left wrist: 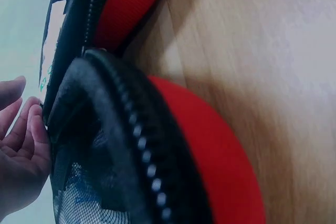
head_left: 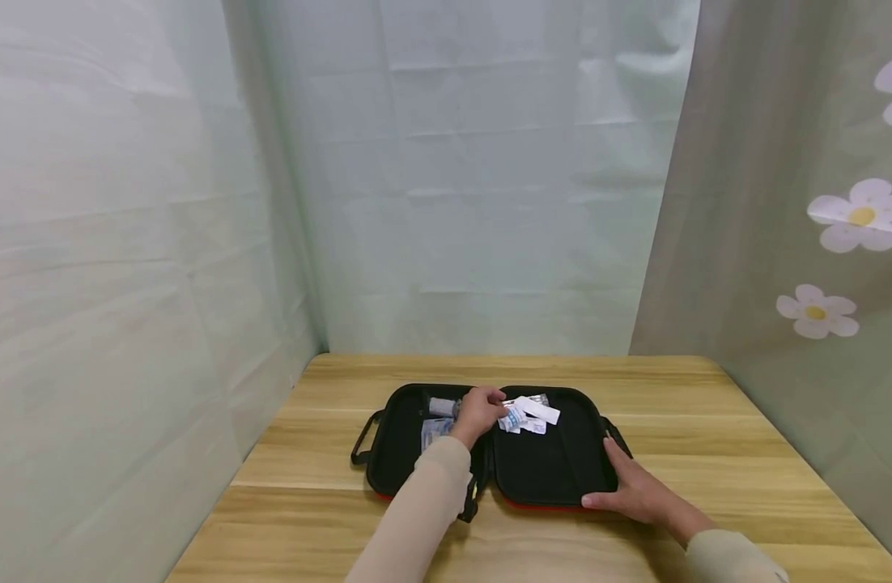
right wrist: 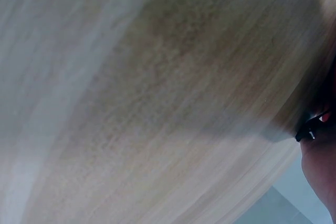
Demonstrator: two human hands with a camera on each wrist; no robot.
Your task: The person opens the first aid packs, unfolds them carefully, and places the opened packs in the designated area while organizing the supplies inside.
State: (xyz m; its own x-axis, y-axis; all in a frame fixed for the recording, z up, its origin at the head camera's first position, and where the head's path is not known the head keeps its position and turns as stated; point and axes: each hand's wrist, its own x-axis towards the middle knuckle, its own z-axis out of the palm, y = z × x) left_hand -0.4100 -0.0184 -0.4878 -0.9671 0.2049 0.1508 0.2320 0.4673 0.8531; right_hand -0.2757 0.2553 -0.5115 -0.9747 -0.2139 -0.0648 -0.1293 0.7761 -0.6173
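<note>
"What's the room like?"

"Pale cloth on every visible side: a left curtain (head_left: 111, 243), a back curtain (head_left: 490, 202) with soft creases, and a right curtain (head_left: 715, 243) printed with white flowers (head_left: 861, 216) with yellow centres."

"And the surface (head_left: 300, 461)?"

"Light wood, its streaked grain running from side to side, the far corners rounded. The far edge meets the back curtain. Near the right hand (head_left: 635, 490), a dark shadow lies across it."

"Where's the case (head_left: 533, 478)?"

"Lying open in the middle of the surface, black inside, red outside, with a handle (head_left: 366, 437) sticking out to the left. White packets (head_left: 539, 410) sit towards the back of its right half; a white roll (head_left: 442, 407) lies in the left half."

"The hands?"

"The left hand (head_left: 478, 413) reaches over the hinge to the packets. Its fingers (left wrist: 39, 129) bend inward; I can't tell whether they pinch anything. The right hand rests at the case's near right corner, thumb and fingers spread wide along the rim."
</note>
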